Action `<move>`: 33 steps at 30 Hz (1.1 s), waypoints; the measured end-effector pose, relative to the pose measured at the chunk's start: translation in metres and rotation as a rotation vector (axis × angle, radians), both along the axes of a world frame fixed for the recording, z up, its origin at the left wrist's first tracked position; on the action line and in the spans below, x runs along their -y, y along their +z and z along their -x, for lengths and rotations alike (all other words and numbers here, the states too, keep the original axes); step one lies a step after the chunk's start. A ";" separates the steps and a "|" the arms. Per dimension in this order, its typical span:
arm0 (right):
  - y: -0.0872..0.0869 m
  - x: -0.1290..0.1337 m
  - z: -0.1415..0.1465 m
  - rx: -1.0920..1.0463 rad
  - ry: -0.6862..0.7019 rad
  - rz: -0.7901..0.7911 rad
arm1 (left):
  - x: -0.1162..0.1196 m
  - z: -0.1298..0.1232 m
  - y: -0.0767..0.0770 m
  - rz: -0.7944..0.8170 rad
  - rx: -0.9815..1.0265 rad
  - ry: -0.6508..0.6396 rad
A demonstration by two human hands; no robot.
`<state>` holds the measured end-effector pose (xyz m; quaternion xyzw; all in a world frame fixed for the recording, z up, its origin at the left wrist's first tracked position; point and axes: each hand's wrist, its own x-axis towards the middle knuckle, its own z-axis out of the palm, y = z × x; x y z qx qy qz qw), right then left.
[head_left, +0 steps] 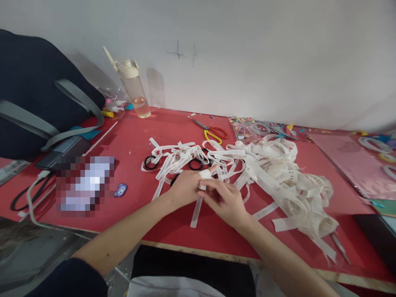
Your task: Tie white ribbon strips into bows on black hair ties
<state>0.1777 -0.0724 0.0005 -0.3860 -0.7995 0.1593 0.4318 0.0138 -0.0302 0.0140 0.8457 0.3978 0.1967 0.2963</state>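
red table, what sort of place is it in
Probably a small craft workspace or workshop, judging by the heaped white ribbon, the scissors and the plastic packet of colourful bits.

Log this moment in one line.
left hand: white strip across it | right hand: fingertips pinching white strip | nearby: black rings, scissors | surface: red table

Scissors (208, 128) behind ribbon strips (169, 161)

On the table (167, 128), the ribbon strips lie left of a ribbon tangle (278, 165). A plastic packet (241, 128) lies right of the scissors. A water bottle (134, 88) stands between the scissors and a bag (37, 78).
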 end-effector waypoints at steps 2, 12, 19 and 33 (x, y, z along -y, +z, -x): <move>0.000 0.000 0.001 0.009 -0.035 0.023 | 0.000 -0.001 0.002 -0.015 -0.043 0.014; 0.002 0.002 0.003 -0.115 -0.052 0.021 | -0.005 0.004 -0.007 0.067 0.068 -0.094; 0.002 0.000 0.003 -0.155 -0.016 0.012 | -0.003 0.003 0.000 0.075 -0.048 -0.051; 0.004 0.004 0.007 -0.666 0.027 0.517 | -0.007 0.005 0.003 0.457 0.319 -0.171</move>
